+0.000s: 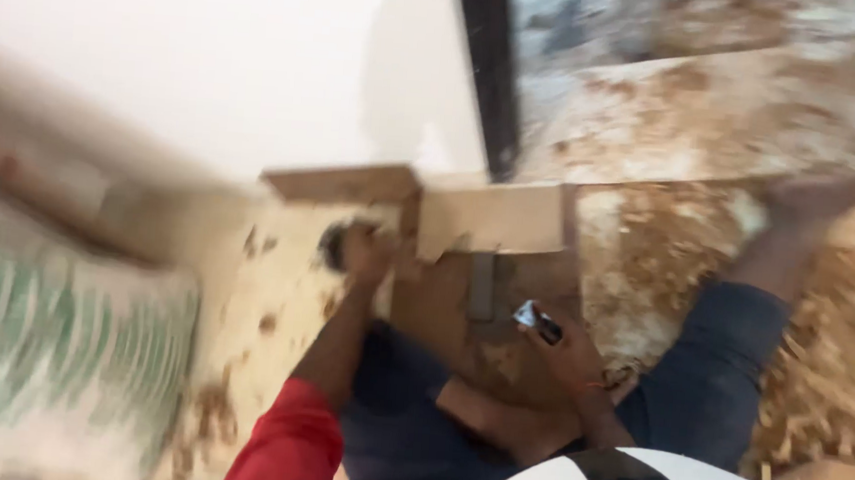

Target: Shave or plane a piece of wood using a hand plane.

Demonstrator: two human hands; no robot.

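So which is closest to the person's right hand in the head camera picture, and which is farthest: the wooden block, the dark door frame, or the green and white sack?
From the right hand:
1. Wooden block, just above it, nearest.
2. Dark door frame, higher up by the wall.
3. Green and white sack, far over at the left edge, farthest.

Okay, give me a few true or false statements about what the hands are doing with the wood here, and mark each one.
1. The left hand is at the left edge of the wooden workpiece. True.
2. The right hand is empty. False: it holds a small dark object with a shiny tip; the blur hides what it is.
3. Wood shavings cover the floor on the right. True.
4. The person wears a green sleeve. False: the sleeve on the left arm is red.
5. A white sack with green print lies at the left. True.
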